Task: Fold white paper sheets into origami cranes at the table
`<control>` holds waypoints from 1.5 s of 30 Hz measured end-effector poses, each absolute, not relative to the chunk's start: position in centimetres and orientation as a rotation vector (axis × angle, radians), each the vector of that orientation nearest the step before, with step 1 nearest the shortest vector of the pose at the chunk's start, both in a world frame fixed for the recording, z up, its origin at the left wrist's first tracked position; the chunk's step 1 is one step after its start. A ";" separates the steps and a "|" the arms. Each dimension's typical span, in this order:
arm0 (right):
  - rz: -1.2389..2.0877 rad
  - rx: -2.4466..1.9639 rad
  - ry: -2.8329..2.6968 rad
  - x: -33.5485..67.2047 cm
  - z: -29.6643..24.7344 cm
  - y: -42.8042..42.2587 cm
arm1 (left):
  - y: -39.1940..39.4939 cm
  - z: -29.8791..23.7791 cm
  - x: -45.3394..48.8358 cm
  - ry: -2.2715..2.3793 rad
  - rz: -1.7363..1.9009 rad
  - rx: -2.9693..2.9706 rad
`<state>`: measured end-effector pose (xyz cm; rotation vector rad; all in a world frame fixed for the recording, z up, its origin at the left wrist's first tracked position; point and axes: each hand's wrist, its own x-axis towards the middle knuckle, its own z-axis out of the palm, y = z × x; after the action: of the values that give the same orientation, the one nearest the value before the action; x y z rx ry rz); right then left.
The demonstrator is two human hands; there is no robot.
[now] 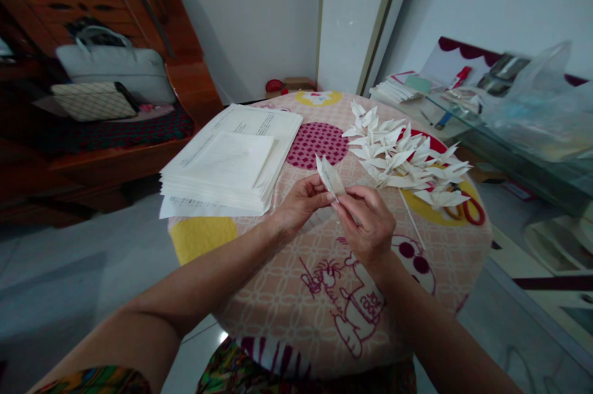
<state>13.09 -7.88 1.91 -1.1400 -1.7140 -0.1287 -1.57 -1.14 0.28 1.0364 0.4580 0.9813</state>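
A small folded piece of white paper is held up over the round table. My left hand pinches its lower left side, fingers closed on it. My right hand grips its lower right edge, fingers curled around it. Just beyond the hands lies a pile of several finished folded paper shapes. A thick stack of white sheets rests on the table to the left of my hands.
Red-handled scissors and a thin white stick lie by the paper pile. The table wears a pink patterned cloth. A wooden bench with bags stands at the left; a glass table with clutter at the right.
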 end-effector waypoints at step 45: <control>0.855 -1.203 -1.070 13.7 1.8 -6.9 | -1.9 0.9 -1.2 0.670 0.977 1.148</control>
<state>13.75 -6.93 1.84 -1.2029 -1.0702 0.8547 -1.23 -1.92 0.87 1.1481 0.6702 0.9771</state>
